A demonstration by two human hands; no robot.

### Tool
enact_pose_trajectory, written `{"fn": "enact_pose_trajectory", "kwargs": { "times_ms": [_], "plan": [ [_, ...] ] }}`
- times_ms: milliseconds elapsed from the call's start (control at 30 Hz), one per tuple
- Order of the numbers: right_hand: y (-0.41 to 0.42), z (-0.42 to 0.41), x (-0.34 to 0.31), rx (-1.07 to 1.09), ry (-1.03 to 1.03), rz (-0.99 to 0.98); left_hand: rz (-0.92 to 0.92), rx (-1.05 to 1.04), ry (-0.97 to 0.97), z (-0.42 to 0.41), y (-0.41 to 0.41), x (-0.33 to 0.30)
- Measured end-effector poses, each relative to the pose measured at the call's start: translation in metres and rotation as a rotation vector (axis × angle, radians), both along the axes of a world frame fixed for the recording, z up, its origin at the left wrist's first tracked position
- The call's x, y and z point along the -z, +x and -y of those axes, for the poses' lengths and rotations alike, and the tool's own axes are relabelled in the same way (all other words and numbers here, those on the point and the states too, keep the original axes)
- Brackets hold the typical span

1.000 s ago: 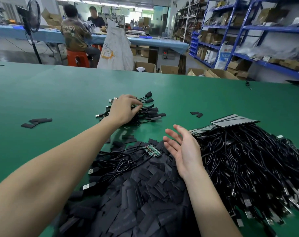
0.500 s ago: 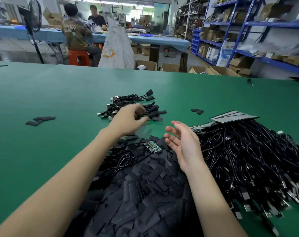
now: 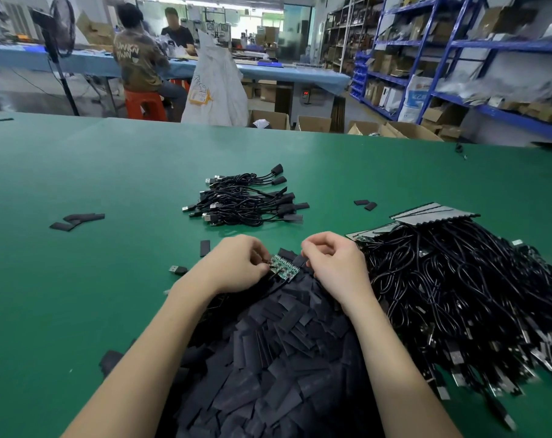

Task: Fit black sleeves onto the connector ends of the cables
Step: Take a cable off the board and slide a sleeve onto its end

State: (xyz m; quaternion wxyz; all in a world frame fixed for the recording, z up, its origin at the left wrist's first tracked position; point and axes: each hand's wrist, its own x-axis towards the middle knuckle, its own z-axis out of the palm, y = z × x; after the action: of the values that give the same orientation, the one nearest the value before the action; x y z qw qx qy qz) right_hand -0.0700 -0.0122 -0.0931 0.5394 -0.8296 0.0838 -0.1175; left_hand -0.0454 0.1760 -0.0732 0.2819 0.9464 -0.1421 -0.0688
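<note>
Green table (image 3: 79, 279), circuit board (image 3: 284, 267) pinched between left hand (image 3: 236, 263), right hand (image 3: 334, 263)

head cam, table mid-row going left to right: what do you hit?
loose sleeves → lone USB plug → left hand → green circuit board → right hand → big cable heap

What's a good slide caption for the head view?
Both hands hold a green board over a sleeve pile.
</note>
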Motion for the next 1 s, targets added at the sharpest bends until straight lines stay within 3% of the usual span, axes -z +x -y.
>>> {"fn": "enact_pose_trajectory", "kwargs": {
  "times_ms": [100, 233, 433, 567, 1000],
  "plan": [
    [-0.001, -0.003, 0.001, -0.032, -0.040, 0.014, -0.089, -0.077, -0.276, -0.006, 0.004, 0.001],
    [-0.002, -0.007, -0.001, -0.137, 0.070, -0.044, -0.233, -0.073, -0.607, -0.013, 0.002, -0.002],
    [-0.004, -0.015, -0.008, -0.254, 0.565, -0.080, -0.338, 0.020, -0.805, -0.012, 0.000, -0.004],
    [-0.005, -0.020, -0.009, -0.280, 0.734, -0.117, -0.306, 0.024, -0.917, -0.005, -0.001, -0.002],
    [-0.011, -0.024, -0.017, -0.299, 0.883, -0.125, -0.417, 0.015, -1.111, 0.001, -0.010, -0.008]
  ]
}}
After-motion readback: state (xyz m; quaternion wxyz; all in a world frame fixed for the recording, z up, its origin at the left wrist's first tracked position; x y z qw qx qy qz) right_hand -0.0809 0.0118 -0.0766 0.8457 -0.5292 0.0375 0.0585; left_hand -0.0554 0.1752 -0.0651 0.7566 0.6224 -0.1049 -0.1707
